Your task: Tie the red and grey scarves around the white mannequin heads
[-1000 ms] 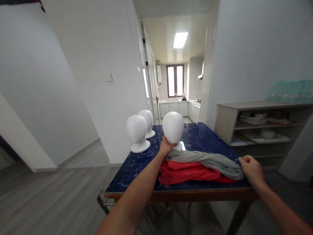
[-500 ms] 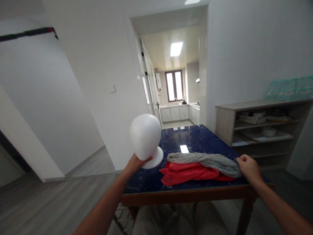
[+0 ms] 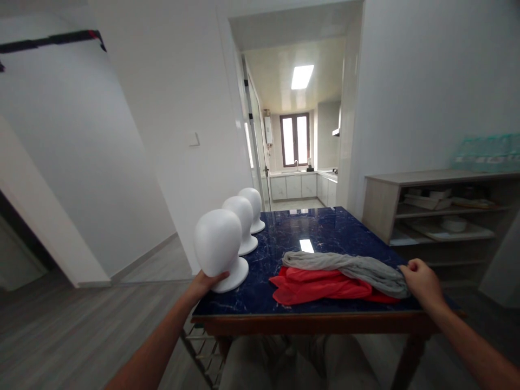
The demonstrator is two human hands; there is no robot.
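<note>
My left hand (image 3: 204,283) grips the neck of a white foam mannequin head (image 3: 217,248), which stands at the near left corner of the dark blue marble table (image 3: 325,227). Two more white heads (image 3: 241,215) (image 3: 252,201) stand in a row behind it along the left edge. A grey scarf (image 3: 353,266) lies across a red scarf (image 3: 320,284) near the front edge. My right hand (image 3: 422,280) is closed on the right end of the grey scarf.
A low open shelf unit (image 3: 439,208) with dishes stands against the right wall. Behind the table a doorway (image 3: 296,141) opens into a kitchen. A metal rack (image 3: 203,352) sits under the table's left side. Grey wood floor lies to the left.
My left hand carried the foam head from the table's middle to the near left corner and set it down in line with the other two. My right hand stayed on the grey scarf.
</note>
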